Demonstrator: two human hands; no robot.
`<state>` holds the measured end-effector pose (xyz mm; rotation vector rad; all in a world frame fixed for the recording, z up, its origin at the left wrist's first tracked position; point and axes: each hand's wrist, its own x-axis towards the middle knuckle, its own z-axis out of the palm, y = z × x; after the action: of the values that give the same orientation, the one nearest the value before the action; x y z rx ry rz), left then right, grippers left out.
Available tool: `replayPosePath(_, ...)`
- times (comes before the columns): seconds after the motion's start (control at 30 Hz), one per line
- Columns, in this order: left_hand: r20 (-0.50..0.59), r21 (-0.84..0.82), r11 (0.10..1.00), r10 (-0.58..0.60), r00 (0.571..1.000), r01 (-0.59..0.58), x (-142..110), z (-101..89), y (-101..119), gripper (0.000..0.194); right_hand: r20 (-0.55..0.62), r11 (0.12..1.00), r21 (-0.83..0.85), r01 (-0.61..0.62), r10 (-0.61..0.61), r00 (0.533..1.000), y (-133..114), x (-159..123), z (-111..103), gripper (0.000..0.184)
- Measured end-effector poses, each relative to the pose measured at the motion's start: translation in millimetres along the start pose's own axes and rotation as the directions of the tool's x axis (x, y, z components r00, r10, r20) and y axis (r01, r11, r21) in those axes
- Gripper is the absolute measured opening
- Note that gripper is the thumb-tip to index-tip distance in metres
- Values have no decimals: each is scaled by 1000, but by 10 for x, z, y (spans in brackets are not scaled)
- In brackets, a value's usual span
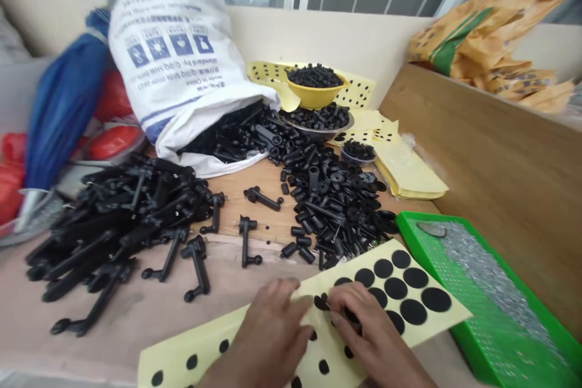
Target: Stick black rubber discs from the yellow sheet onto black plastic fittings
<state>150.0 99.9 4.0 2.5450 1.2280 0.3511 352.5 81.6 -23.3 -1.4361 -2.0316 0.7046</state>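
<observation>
A yellow backing sheet [268, 321] with black round stickers lies in front of me, with large discs [413, 311] at its right end and small dots [191, 362] along the rest. My left hand [268, 333] rests over its middle, fingers bent and thumb apart from the index finger, with nothing visible in its grasp. Close beside it, my right hand [370, 333] is closed, with thumb and fingertips pinching at the edge of a small black sticker [322, 302]. Part of that sticker is hidden by the fingers, and so are several stickers under both hands.
Black crank handles [136, 212] are heaped at left; loose black parts [336, 194] spread ahead. A white sack [182, 66] spills more handles. A yellow bowl [316, 96] holds small black pieces. A green tray [500, 309] with small metal parts stands at right, beside a wooden board [491, 151].
</observation>
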Motion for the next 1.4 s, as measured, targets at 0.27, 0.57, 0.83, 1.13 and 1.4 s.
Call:
replayPosePath(0.27, -131, 212, 816, -522, 843, 538, 274, -368, -572, 47, 120, 992, 122, -11, -4, 993, 148, -36, -119, 13)
replayPosePath(0.57, -85, 78, 838, -534, 841, 540, 445, -450, -708, 40, -53, 916, 394, -80, 109, 993, -31, 33, -134, 20)
replayPosePath(0.83, -265, 139, 988, -32, 964, 71, 149, -299, -397, 41, 33, 663, 721, -203, 260, 965, -107, 136, -261, 26)
replayPosePath(1.13, -126, -116, 991, 54, 991, -69, 112, 32, -102, 23, 144, 454, 840, -297, 342, 929, -73, 162, -143, 25)
replayPosePath(1.4, 290, -545, 765, -214, 933, 345, 321, -123, -32, 36, 139, 489, 821, -296, 331, 933, -127, 133, -173, 25)
